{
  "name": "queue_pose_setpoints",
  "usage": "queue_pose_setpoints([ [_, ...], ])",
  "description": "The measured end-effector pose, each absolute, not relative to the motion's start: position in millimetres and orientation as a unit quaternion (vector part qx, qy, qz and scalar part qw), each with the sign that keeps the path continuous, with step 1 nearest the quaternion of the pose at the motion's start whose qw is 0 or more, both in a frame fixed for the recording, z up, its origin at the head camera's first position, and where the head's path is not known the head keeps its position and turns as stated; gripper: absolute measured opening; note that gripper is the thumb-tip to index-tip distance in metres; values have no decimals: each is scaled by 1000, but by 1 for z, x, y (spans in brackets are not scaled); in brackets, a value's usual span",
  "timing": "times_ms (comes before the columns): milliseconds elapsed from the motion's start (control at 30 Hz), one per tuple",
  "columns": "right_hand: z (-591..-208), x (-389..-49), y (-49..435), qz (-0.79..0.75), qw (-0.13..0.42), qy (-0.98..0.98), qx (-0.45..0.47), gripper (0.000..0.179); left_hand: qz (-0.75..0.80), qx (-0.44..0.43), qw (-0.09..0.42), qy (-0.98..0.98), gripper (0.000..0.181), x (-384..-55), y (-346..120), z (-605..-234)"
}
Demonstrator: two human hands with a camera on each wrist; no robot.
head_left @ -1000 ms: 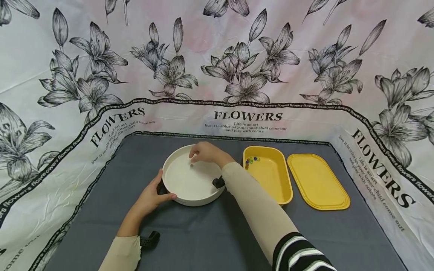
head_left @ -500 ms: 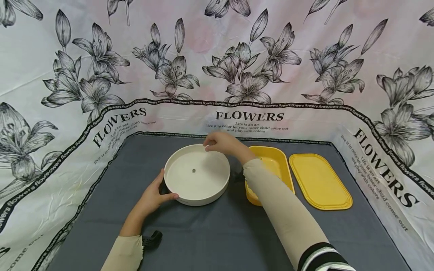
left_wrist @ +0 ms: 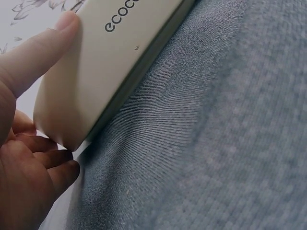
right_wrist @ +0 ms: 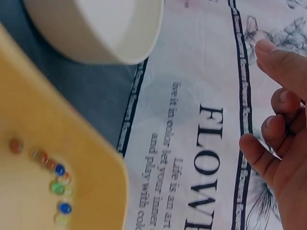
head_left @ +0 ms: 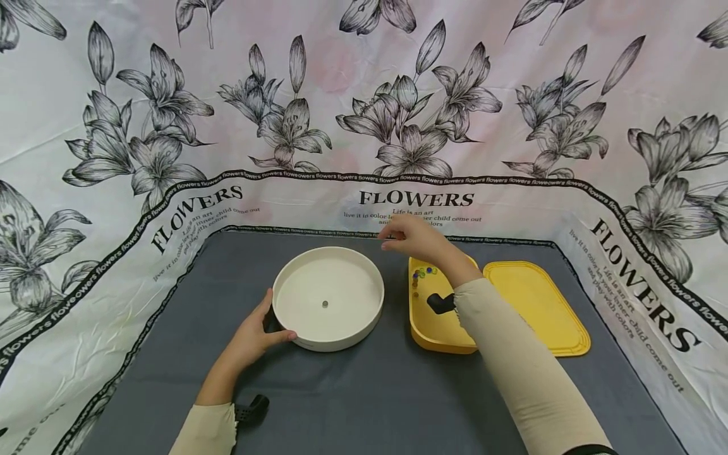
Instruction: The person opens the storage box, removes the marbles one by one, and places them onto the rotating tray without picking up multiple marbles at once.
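Note:
A round white dish stands left of centre, and one small grey marble lies on its floor. My left hand holds the dish's outer wall at the lower left; in the left wrist view the thumb lies on the lettered side, with curled fingers at its bottom edge. My right hand is raised beyond the far left corner of the yellow box. Its fingers are loosely bent, and nothing shows in them in the right wrist view. Several coloured marbles sit along one end of the box.
A flat yellow lid lies right of the box, partly behind the right sleeve. The grey cloth covers the table, and its white flowered border rises at the back. Dark wrist cameras stick out from both wrists.
My right hand has left the dish and moved right to the box's far side. The grey marble has rolled toward the dish's near side. My left hand has kept its place.

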State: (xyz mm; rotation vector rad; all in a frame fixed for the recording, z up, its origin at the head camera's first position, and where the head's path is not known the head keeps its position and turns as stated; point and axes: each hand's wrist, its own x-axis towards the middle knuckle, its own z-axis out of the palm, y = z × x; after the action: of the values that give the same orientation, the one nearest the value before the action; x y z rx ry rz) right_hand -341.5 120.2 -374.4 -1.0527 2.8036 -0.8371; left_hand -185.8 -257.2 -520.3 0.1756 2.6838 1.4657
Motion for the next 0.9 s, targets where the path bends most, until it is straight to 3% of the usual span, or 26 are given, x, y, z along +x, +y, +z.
queue_pose_setpoints([
  [567,-388,-328,169,-274,8,909,-315,18,485,64,36,872,128,-184,-255,-521],
  [900,-403,-317,185,-274,55,917,-284,19,493,70,33,867,127,-183,-256,-519],
])
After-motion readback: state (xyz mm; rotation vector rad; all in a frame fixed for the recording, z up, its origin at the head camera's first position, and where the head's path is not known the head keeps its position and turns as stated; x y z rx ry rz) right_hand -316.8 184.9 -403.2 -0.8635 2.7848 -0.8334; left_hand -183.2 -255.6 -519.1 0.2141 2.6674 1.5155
